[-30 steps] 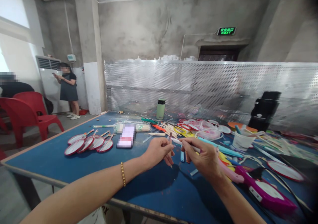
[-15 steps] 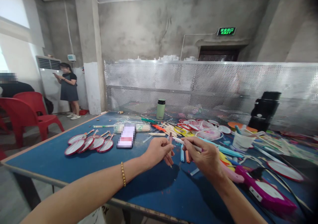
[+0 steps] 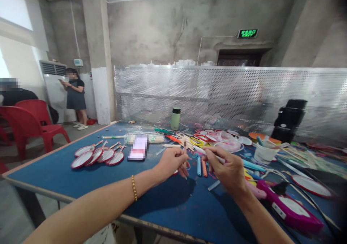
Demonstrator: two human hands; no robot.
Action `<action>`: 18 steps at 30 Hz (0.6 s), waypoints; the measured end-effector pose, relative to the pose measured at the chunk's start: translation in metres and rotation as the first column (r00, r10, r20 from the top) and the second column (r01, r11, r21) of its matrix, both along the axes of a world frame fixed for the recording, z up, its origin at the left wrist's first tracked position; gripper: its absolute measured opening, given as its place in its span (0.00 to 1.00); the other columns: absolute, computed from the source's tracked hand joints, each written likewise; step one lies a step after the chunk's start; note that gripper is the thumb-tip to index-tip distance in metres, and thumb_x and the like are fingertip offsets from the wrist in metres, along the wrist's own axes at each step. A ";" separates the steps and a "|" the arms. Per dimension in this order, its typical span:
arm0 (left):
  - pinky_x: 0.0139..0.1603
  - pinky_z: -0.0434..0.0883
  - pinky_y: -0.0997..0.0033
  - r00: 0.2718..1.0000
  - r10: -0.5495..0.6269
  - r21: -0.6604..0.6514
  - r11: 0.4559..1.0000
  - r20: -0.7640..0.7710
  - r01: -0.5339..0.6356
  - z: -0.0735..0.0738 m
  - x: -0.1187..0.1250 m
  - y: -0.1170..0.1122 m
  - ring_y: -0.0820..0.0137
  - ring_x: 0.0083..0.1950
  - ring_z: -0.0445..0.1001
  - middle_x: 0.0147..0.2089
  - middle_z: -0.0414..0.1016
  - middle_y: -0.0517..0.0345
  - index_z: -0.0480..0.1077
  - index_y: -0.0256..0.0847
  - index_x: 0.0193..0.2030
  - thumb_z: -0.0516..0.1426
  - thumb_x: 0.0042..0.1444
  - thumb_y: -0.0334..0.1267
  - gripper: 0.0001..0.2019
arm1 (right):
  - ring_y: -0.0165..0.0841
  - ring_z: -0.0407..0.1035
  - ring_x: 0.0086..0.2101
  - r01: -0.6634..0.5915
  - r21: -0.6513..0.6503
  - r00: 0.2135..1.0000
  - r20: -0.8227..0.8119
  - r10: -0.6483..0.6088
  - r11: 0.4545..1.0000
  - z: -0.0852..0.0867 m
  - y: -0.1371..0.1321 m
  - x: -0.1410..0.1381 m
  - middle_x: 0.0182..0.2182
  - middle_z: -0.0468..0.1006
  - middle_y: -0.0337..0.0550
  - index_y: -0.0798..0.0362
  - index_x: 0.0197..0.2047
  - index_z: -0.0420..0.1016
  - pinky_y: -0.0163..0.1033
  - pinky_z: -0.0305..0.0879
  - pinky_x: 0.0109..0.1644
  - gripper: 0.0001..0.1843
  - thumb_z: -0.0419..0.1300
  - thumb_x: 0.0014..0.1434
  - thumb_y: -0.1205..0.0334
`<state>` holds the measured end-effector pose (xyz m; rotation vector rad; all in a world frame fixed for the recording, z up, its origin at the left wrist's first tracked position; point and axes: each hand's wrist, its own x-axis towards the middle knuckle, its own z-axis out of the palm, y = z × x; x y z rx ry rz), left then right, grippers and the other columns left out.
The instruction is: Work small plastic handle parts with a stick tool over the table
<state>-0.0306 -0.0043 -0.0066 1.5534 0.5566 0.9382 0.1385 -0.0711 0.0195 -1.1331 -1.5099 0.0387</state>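
Over the middle of the blue table [image 3: 157,200], my left hand [image 3: 172,162] is closed, pinching a thin brownish stick [image 3: 185,148] that stands upright between thumb and fingers. A sliver of something red-rimmed shows just below that hand; the rest of it is hidden. My right hand [image 3: 226,166] is wrapped around a slim white pen-like tool [image 3: 199,149], its tip pointing left toward the stick but apart from it. A blue strip [image 3: 199,166] and an orange strip [image 3: 204,167] lie on the table between the hands.
Several red-rimmed round pieces [image 3: 81,159] and a phone [image 3: 138,148] lie left. Behind stand a green bottle [image 3: 175,119] and a perforated metal screen [image 3: 162,88]. Scissors [image 3: 197,142], a white cup [image 3: 264,154] and a purple power strip [image 3: 295,209] sit right.
My right hand has moved slightly right and up with the white tool, drawing its tip away from the stick. My left hand has barely shifted and keeps its pinch.
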 end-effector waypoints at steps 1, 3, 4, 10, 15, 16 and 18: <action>0.17 0.70 0.74 1.000 0.003 0.002 1.000 0.003 -0.003 0.000 0.000 0.000 0.69 0.18 0.74 0.20 0.72 0.57 0.64 0.35 0.26 0.57 0.53 0.40 0.11 | 0.26 0.65 0.14 0.014 0.006 1.000 -0.004 -0.014 1.000 0.000 0.000 0.001 0.21 0.76 0.39 0.55 0.36 0.78 0.31 0.62 0.18 0.14 0.59 0.60 0.53; 0.15 0.69 0.75 1.000 0.006 0.000 1.000 0.005 -0.006 0.000 0.000 0.001 0.70 0.18 0.73 0.21 0.73 0.57 0.64 0.36 0.27 0.57 0.53 0.40 0.10 | 0.26 0.66 0.15 0.031 0.007 1.000 -0.004 -0.031 1.000 -0.001 0.001 0.002 0.21 0.77 0.39 0.55 0.37 0.79 0.31 0.63 0.19 0.14 0.58 0.61 0.53; 0.15 0.69 0.76 1.000 0.004 0.001 1.000 -0.001 -0.004 0.000 0.000 0.001 0.70 0.17 0.73 0.21 0.73 0.57 0.64 0.36 0.27 0.57 0.53 0.40 0.10 | 0.26 0.66 0.15 0.040 0.006 0.999 -0.003 -0.040 0.999 -0.001 0.002 0.003 0.22 0.77 0.39 0.55 0.38 0.79 0.31 0.64 0.20 0.15 0.58 0.61 0.53; 0.13 0.67 0.77 0.999 -0.014 0.045 0.999 -0.046 0.016 -0.002 0.002 -0.002 0.72 0.15 0.70 0.17 0.70 0.58 0.65 0.36 0.26 0.56 0.55 0.42 0.12 | 0.26 0.66 0.15 0.080 -0.001 0.994 0.073 -0.080 0.997 -0.007 0.008 0.007 0.23 0.78 0.39 0.54 0.37 0.79 0.30 0.64 0.19 0.14 0.58 0.61 0.53; 0.13 0.65 0.78 0.997 -0.010 0.027 1.000 -0.074 0.012 -0.002 0.003 -0.004 0.73 0.14 0.68 0.15 0.68 0.59 0.65 0.36 0.26 0.56 0.55 0.45 0.14 | 0.29 0.71 0.19 0.136 0.022 0.981 0.139 -0.138 0.990 -0.005 0.006 0.005 0.25 0.80 0.41 0.53 0.36 0.80 0.31 0.65 0.22 0.14 0.56 0.61 0.54; 0.13 0.65 0.78 0.997 -0.005 0.020 1.000 -0.077 0.007 -0.002 0.004 -0.004 0.72 0.14 0.69 0.14 0.68 0.60 0.64 0.36 0.27 0.56 0.55 0.45 0.14 | 0.31 0.73 0.21 0.137 0.019 0.980 0.146 -0.138 0.990 -0.005 0.005 0.004 0.25 0.80 0.41 0.53 0.36 0.80 0.31 0.66 0.23 0.14 0.55 0.61 0.54; 0.13 0.65 0.79 0.995 0.000 0.027 1.000 -0.097 0.002 -0.002 0.004 -0.005 0.72 0.14 0.69 0.14 0.67 0.60 0.64 0.36 0.27 0.57 0.54 0.47 0.15 | 0.32 0.75 0.24 0.137 -0.005 0.977 0.167 -0.134 0.991 -0.005 0.004 0.003 0.25 0.80 0.41 0.52 0.36 0.80 0.32 0.67 0.26 0.14 0.55 0.62 0.54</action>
